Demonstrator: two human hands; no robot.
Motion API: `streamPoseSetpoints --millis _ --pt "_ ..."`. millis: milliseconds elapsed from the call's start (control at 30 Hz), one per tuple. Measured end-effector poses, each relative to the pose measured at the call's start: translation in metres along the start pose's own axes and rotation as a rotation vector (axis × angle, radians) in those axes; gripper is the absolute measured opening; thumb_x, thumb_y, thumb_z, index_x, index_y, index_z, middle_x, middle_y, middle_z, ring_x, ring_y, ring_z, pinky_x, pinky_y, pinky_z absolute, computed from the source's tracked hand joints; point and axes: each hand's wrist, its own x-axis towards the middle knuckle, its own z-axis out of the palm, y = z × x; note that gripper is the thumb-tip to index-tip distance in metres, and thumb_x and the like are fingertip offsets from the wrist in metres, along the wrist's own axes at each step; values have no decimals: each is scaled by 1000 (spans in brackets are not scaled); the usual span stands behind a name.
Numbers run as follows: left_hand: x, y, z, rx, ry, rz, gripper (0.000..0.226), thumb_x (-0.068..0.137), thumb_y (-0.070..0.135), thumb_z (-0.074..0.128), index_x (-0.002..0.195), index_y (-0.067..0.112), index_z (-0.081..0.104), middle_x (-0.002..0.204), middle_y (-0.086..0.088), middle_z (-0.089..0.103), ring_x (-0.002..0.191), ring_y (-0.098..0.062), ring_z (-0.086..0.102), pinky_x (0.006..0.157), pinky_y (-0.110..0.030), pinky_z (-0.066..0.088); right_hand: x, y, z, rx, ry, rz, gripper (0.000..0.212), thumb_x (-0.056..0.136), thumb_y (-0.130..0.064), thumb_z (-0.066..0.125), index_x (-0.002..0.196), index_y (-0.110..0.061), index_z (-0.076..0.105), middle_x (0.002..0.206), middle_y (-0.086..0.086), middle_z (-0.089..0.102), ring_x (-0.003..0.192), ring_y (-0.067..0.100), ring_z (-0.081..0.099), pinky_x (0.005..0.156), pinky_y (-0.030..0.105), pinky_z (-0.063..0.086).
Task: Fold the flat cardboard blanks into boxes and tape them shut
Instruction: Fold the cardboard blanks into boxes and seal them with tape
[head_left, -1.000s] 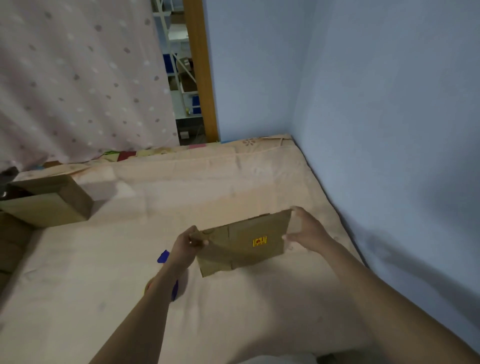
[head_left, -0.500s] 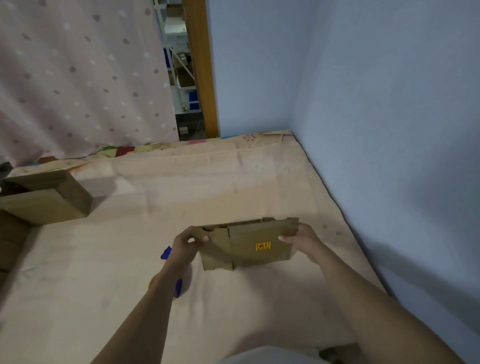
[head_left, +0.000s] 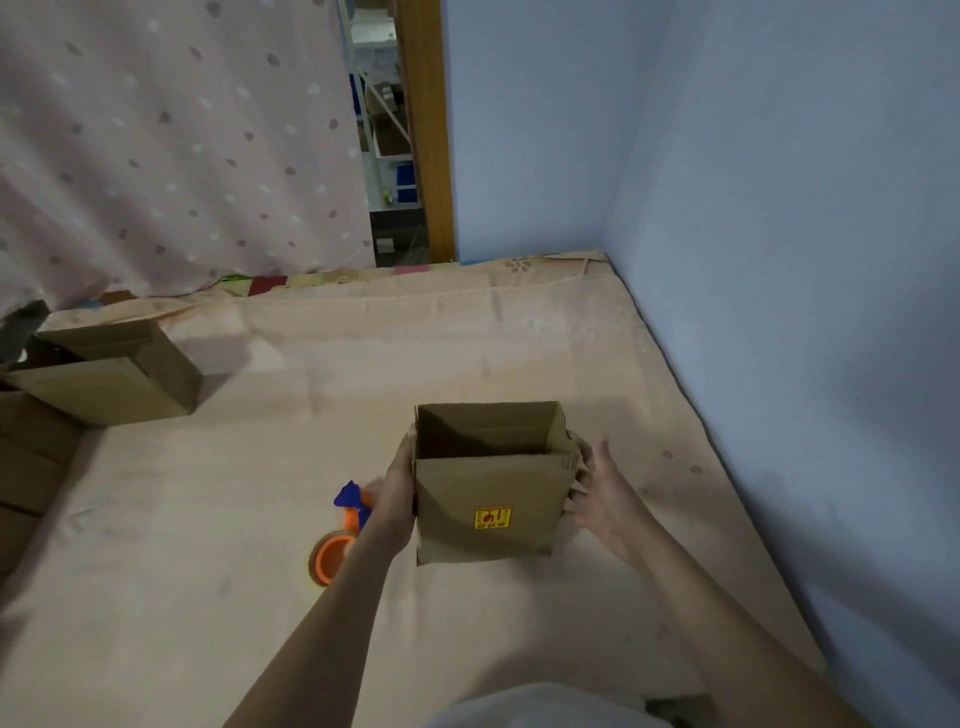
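Head view: both forearms are reaching up from the lower edge toward frame centre. The left hand (head_left: 397, 480) is gripping the left wall of the cardboard box (head_left: 488, 499), which is standing opened into a tube at centre. The right hand (head_left: 597, 491) is lying released, fingers spread, touching the box's right side. A tape dispenser (head_left: 340, 540) is resting on the beige sheet (head_left: 208, 545) left of the box. Blue walls (head_left: 779, 208) are enclosing the right.

We see both forearms bare, no sleeves, no watch or rings on left hand (head_left: 397, 486) or right hand (head_left: 605, 499); pale garment at bottom edge.
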Motion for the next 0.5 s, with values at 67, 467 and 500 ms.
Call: streamPoseSetpoints --millis 67,467,500 --pt "-2 -5 -9 14 -42 -18 93 68 89 58 131 20 56 121 -6 69 112 -25 67 103 -52 49 -1 2 -1 84 27 35 63 86 -73 40 144 -47 43 142 3 57 128 29 57 104 58 47" --pt "-21 9 -55 137 -306 87 41 104 37 47 145 41 43 146 -3 52 129 -24 55 108 -50 43 8 -19 10 -267 57 49 50 87 -30 78 131 -45 56 129 4 63 111 24 67 84 41 60" --pt "-21 11 -57 192 -262 111 39 103 36 51 140 44 46 141 -2 56 123 -23 60 103 -51 47 7 -24 15 -385 138 -57 40 88 -23 76 121 -39 60 121 1 64 107 17 66 79 34 59"
